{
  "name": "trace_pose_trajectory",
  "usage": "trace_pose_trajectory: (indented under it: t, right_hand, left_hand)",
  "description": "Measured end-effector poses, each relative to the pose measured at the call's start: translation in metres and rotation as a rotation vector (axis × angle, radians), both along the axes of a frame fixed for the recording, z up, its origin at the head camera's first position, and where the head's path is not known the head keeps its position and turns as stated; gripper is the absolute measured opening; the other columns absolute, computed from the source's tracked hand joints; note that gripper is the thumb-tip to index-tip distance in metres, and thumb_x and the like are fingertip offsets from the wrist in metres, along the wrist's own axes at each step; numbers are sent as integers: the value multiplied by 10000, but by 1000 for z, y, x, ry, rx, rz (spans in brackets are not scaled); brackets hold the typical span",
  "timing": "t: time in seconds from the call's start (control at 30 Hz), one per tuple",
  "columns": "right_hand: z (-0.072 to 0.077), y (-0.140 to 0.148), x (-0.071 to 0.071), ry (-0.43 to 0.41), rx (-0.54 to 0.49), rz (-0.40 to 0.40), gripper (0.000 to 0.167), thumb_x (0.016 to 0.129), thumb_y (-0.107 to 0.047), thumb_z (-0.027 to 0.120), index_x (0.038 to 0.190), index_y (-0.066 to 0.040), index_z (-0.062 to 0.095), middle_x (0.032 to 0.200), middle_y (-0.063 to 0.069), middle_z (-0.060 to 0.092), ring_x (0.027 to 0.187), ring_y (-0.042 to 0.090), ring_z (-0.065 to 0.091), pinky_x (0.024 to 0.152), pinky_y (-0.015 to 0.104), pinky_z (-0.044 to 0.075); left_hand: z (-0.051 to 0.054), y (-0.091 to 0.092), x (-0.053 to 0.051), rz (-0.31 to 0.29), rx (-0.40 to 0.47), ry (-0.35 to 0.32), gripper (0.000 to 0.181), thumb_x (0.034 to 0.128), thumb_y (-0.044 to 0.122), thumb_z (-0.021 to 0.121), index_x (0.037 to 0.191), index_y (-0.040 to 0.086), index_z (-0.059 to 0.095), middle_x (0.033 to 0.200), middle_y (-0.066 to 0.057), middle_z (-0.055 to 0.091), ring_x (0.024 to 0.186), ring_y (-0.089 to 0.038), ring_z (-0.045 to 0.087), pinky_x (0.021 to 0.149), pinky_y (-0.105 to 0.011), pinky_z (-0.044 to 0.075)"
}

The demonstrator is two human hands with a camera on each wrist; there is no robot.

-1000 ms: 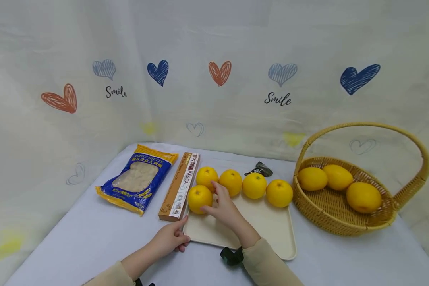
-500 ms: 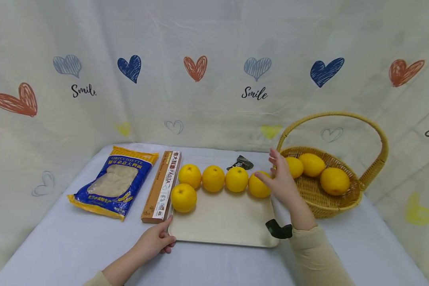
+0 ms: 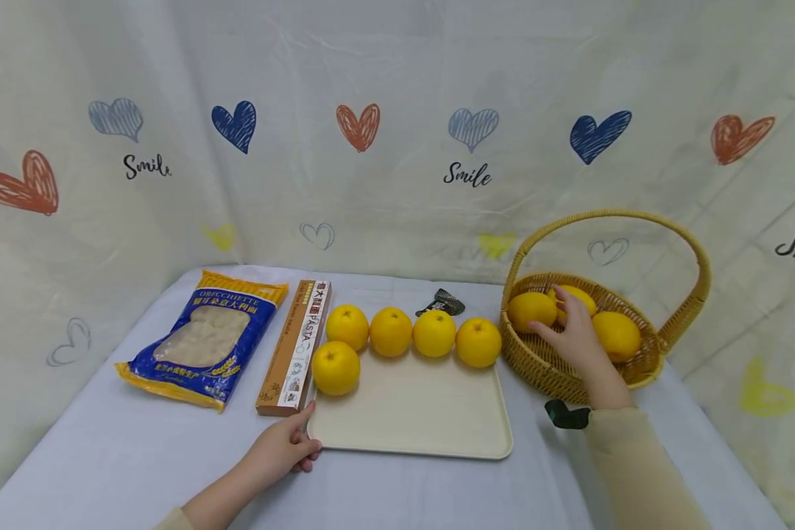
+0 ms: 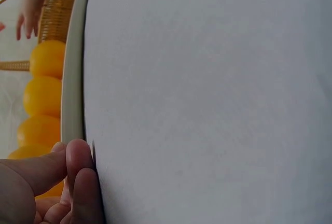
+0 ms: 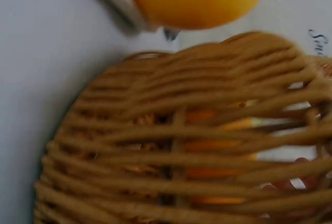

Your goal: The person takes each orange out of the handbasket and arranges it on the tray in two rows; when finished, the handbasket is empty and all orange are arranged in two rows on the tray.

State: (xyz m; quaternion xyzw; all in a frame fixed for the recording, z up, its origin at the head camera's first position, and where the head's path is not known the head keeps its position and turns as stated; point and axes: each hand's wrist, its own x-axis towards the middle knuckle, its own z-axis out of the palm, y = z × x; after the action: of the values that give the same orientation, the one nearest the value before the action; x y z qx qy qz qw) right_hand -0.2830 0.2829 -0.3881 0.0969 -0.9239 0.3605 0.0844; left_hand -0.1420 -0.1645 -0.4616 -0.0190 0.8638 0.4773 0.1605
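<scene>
My left hand (image 3: 280, 450) pinches the near left corner of a cream tray (image 3: 430, 423); in the left wrist view its thumb and fingers grip the rim (image 4: 73, 79). Several yellow-orange oranges (image 3: 391, 332) sit on the tray, most in a row along the back, plus one orange (image 3: 336, 368) in front at the left. My right hand (image 3: 581, 346) is over the wicker basket (image 3: 536, 372), fingers spread and thumb apart. Three oval yellow fruits lie in it: one (image 3: 531, 312) by the thumb, one (image 3: 578, 297) partly behind the fingers, one (image 3: 617, 337) to the right.
Left of the tray lie a brown-and-white pasta box (image 3: 294, 346) and a blue-and-yellow orecchiette bag (image 3: 205, 335). A small dark packet (image 3: 442, 302) is behind the oranges. The basket's tall handle (image 3: 636, 214) arches above it. A printed cloth (image 3: 397, 184) hangs behind.
My right hand has left the front left orange on the tray and moved right, over the basket. My left hand keeps hold of the tray corner. The head view has turned right.
</scene>
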Motion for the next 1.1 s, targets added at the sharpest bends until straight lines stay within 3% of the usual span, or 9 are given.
trace_pose_trajectory:
  t: [0.17,0.37,0.53,0.73,1.1]
  right_hand:
    - [-4,6,-13,-27,193,-17,843,845,-395,610,1432,3,154,1402,345,159,1242,507,236,952,644,276]
    - [-8,6,-20,44,328,51,756,797,-247,691,1384,-2,283,1389,303,214,1239,530,197,977,658,198]
    - [-14,6,-26,18,314,59,743,798,-252,688,1380,-11,294,1397,306,199,1246,537,186,983,661,186]
    - [-20,8,-35,-82,258,31,784,803,-263,683,1394,3,243,1420,339,107,1271,552,133,988,667,187]
    - [-26,3,-39,-165,254,-66,814,833,-256,648,1444,-73,142,1418,323,35,1222,607,121,927,709,215]
  left_hand:
    - [-2,-1,0,-2,21,14,721,824,131,641,1413,-10,251,634,14,619,516,-97,555,493,-257,471]
    - [-3,-1,1,-3,23,17,719,823,139,646,1410,-14,259,626,19,612,516,-93,547,488,-253,465]
    - [1,0,2,5,20,9,715,825,130,640,1410,-17,257,623,16,609,517,-93,548,492,-254,466]
    - [0,3,4,18,20,8,709,828,134,639,1410,-13,261,623,16,608,516,-93,546,492,-254,465]
    - [4,3,4,38,1,6,686,829,120,635,1409,11,285,626,7,601,520,-101,539,495,-255,460]
